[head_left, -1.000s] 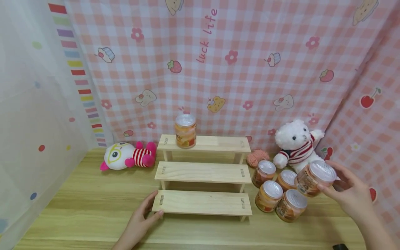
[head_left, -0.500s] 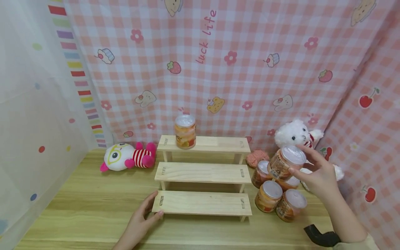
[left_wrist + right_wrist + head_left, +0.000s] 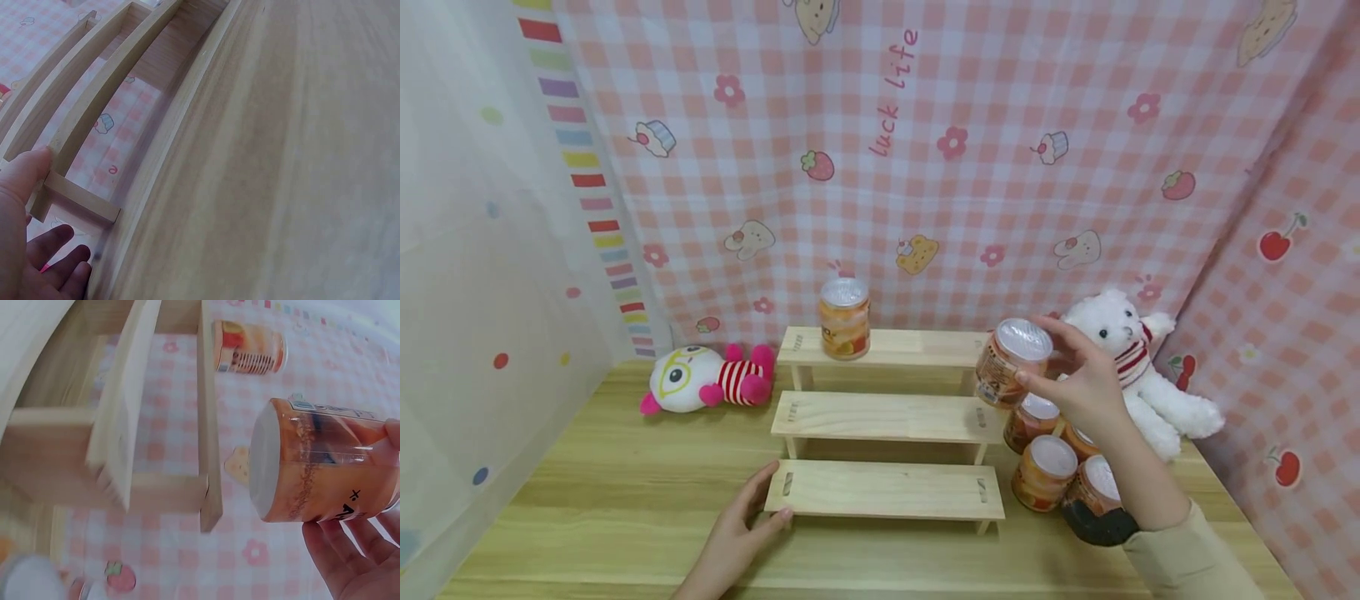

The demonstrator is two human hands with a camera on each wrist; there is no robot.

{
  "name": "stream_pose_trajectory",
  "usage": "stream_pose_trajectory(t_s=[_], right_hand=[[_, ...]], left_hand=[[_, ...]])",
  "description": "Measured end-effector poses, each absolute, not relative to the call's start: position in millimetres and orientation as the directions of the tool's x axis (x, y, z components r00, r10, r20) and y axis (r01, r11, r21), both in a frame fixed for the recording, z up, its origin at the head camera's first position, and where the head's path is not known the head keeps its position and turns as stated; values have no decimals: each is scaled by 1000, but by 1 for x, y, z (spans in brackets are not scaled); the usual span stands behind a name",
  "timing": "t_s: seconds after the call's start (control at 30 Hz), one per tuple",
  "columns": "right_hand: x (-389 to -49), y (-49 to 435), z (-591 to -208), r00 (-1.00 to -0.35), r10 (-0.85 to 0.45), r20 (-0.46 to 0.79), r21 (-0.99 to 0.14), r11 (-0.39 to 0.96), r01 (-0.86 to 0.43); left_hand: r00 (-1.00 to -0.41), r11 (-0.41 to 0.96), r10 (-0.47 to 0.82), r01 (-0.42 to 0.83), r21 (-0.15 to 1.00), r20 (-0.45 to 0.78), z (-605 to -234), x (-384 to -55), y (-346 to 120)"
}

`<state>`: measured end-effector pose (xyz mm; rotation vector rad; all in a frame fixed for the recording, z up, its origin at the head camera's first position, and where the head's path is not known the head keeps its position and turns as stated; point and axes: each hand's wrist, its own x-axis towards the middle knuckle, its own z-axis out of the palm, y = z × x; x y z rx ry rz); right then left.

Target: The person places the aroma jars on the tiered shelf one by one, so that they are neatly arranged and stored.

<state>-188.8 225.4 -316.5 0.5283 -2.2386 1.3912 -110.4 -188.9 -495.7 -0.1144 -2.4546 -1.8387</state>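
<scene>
Moved: over the last second the right hand has carried the held can leftward, from near the desk's right edge to the right end of the wooden stand; the left hand has kept its place.
Right hand: fingers and thumb grasping the held can near its lidded end; a beige sleeve covers the forearm.
Held can: in the air, slightly tilted, silver lid upward; the right wrist view shows a gap between its base and the stand's top step.
Left hand: thumb on the front of the bottom step and fingers behind, gripping that step's left end.
Wooden stand: three steps, around the middle of the desk, rising toward the back edge.
Top step: one upright can near its left end.
Grouped cans: four cans on the desk between stand and right edge, some partly hidden by the right arm and a black curved piece.
Back left corner: a pink-and-white doll lying down.
Back right corner: a seated white bear, partly behind the right hand.
Back edge: a pink checked curtain.
</scene>
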Motion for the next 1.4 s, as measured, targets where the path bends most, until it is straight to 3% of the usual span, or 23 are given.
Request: stream_pose_trajectory(t_s=[0.27, 0.77, 1.4], right_hand=[[-203, 198, -304, -851, -116, 513, -780, 350, -518], [-239, 157, -298, -839, -137, 526, -783, 308, -541], [-265, 137, -307, -833, -162, 530, -771, 318, -552]], left_hand=[[-992, 297, 10, 124, 947, 127, -495, -108, -188], [-988, 324, 15, 152, 934, 156, -497, -110, -190], [-983, 330, 21, 180, 927, 183, -499, -110, -189]])
